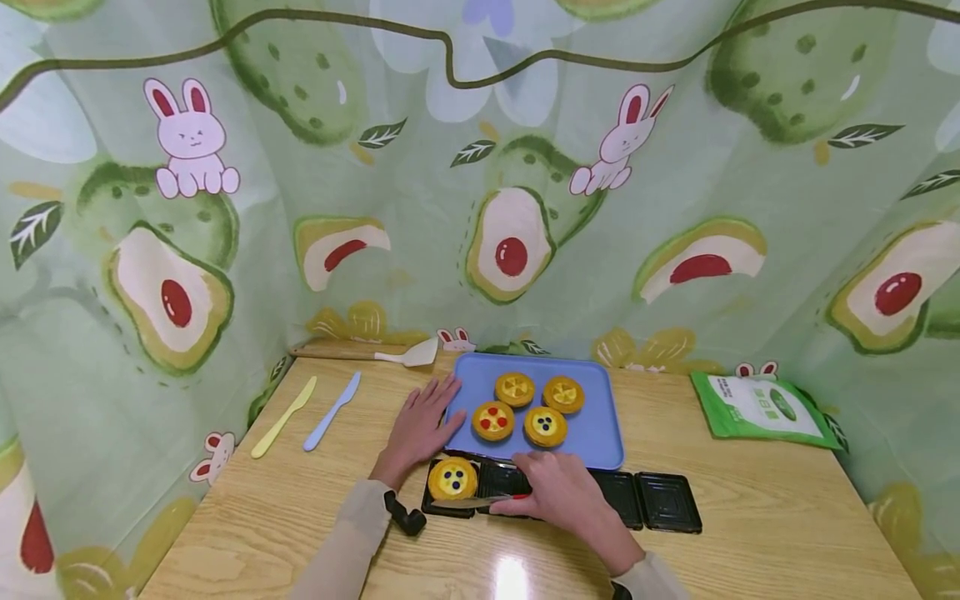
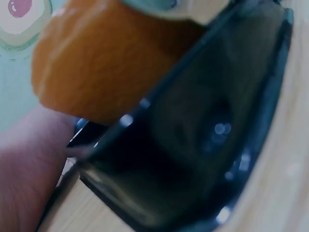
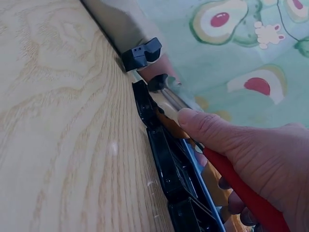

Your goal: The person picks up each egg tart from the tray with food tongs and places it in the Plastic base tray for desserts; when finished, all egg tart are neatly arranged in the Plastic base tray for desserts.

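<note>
One tart (image 1: 452, 479) has been set in the left-end compartment of the black tray (image 1: 667, 502), four tarts (image 1: 528, 407) are left on the blue tray (image 1: 600, 433), while a red-handled spatula (image 1: 480, 501) is gripped by the right hand (image 1: 558, 492) and the left hand (image 1: 420, 425) is laid spread flat at the blue tray's left edge.

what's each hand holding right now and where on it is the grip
The right hand grips a spatula by its red handle. The left hand holds nothing; it lies flat beside the blue tray.
</note>
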{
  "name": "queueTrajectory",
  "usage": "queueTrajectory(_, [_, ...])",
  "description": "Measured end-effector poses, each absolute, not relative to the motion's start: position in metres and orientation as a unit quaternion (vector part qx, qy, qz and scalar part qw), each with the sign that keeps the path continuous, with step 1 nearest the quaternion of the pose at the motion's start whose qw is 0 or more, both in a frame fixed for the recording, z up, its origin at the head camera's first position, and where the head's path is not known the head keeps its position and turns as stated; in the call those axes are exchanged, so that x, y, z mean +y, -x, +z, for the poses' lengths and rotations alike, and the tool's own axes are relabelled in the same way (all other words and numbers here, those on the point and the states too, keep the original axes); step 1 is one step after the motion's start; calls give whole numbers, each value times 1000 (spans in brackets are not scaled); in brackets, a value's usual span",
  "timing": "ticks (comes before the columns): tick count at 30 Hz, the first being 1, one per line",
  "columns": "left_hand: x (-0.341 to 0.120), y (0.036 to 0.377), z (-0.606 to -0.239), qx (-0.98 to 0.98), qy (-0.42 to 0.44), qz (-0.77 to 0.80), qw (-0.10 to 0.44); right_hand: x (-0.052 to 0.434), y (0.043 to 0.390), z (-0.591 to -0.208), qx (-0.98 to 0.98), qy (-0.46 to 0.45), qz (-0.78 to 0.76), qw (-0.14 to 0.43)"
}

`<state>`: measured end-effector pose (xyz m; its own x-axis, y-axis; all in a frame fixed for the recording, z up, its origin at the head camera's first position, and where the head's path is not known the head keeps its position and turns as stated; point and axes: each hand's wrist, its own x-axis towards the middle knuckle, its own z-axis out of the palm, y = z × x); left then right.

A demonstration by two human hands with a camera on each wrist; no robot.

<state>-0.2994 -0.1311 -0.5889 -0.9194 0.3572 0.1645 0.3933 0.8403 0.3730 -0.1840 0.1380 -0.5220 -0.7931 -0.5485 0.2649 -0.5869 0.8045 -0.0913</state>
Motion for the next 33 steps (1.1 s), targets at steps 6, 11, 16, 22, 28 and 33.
queueTrajectory(6, [-131, 300, -589, -957, 201, -206, 47, 140, 185, -516, -946, -293, 101, 95])
queueTrajectory(11, [-131, 301, -589, -956, 204, -204, 54, 145, 185, -506, -950, -275, 116, 90])
queueTrajectory(16, [-132, 300, -590, -958, 205, -193, 52, 154, 184, -499, -957, -243, 131, 85])
queueTrajectory(22, [-133, 299, -593, -956, 204, -205, 52, 166, 186, -494, -959, -226, 150, 79])
queueTrajectory(28, [-131, 301, -593, -958, 198, -203, 39, 181, 192, -489, -959, -214, 144, 118])
queueTrajectory(33, [-131, 302, -593, -959, 199, -198, 48, 198, 200, -486, -958, -194, 156, 146])
